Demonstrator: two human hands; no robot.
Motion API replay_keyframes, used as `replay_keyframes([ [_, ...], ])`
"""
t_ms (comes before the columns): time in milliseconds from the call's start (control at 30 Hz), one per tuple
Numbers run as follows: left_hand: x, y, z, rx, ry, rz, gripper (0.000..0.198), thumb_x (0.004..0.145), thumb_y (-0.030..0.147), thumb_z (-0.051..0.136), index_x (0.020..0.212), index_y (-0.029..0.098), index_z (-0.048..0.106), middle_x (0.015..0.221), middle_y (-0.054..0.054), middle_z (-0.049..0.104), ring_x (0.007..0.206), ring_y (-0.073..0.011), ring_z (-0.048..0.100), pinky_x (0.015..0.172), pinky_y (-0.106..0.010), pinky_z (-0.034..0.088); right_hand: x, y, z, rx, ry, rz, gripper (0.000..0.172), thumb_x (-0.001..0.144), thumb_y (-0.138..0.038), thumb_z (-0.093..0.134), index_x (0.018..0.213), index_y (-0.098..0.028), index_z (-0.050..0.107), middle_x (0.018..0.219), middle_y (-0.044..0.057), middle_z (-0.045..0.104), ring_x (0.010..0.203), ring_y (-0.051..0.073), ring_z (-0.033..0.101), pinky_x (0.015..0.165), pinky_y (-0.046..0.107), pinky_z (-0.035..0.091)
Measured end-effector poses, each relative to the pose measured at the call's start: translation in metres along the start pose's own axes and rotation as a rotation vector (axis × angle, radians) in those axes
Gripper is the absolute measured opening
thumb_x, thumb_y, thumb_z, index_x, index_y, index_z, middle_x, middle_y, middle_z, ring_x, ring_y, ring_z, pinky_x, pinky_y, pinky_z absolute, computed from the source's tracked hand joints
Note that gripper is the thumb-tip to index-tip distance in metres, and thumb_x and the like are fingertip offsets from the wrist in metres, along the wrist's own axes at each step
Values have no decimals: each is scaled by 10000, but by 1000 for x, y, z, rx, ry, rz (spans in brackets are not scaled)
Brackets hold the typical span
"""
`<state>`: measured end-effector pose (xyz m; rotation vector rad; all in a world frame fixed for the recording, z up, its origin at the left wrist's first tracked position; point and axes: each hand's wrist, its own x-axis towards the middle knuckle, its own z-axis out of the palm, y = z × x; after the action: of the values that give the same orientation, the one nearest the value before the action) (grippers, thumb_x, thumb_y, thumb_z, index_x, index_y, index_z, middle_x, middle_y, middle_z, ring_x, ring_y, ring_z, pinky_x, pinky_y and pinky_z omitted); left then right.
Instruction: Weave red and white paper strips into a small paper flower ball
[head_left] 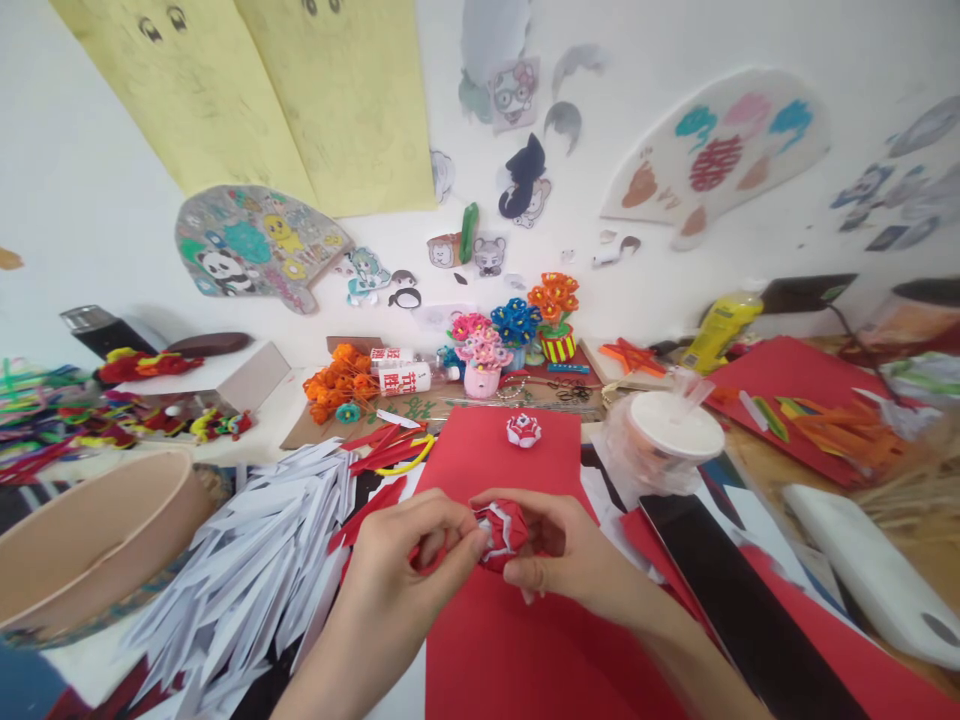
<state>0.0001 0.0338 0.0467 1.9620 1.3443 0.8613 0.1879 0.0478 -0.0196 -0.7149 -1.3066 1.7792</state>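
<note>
Between my hands, above a sheet of red paper (480,450), is a small folded red and white paper flower (501,536). My left hand (424,545) pinches its left side with thumb and forefinger. Around its right side curl the fingers of my right hand (562,545), thumb below. A second folded paper flower (523,430), white with red, rests farther back on the red sheet. To the left of my left hand lies a big pile of folded white paper strips (255,560), with several red strips (382,445) behind it.
On the right are a lidded cup with a straw (675,425), a long black flat object (750,600) and a white oblong case (877,570). A round pinkish container (97,540) stands at left. Pipe-cleaner flowers in pots (484,355) and bottles (405,378) line the back by the wall.
</note>
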Motion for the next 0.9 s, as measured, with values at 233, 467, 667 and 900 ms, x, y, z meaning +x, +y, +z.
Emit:
replay_keyframes([
  [233, 2, -1, -4, -8, 42, 50, 258, 922, 315, 536, 737, 201, 676, 616, 28, 537, 558, -111, 440, 528, -216, 341, 2, -1, -1, 56, -17, -32, 554, 750, -380, 809, 1233, -186, 620, 911, 50, 677, 558, 77, 571, 522, 203, 483],
  [467, 3, -3, -5, 42, 90, 185, 81, 910, 262, 600, 928, 243, 677, 717, 43, 624, 562, -96, 467, 533, -200, 365, 1, 5, -1, 141, -97, -72, 522, 834, -467, 708, 1241, -158, 602, 719, 19, 637, 559, 108, 607, 544, 220, 469],
  [667, -1, 1, 0, 0, 96, 241, 73, 891, 199, 622, 821, 218, 617, 706, 50, 623, 568, -92, 481, 534, -194, 380, 2, 6, 4, 231, -131, -95, 465, 855, -524, 649, 1129, -148, 650, 767, 32, 617, 599, 115, 616, 562, 220, 468],
  [900, -4, 2, -6, 131, 47, 292, 95, 902, 135, 599, 901, 230, 599, 816, 41, 649, 670, -93, 556, 633, -184, 430, 4, 6, 4, 273, -124, -100, 432, 854, -537, 642, 936, -116, 692, 708, 29, 607, 577, 119, 613, 563, 230, 482],
])
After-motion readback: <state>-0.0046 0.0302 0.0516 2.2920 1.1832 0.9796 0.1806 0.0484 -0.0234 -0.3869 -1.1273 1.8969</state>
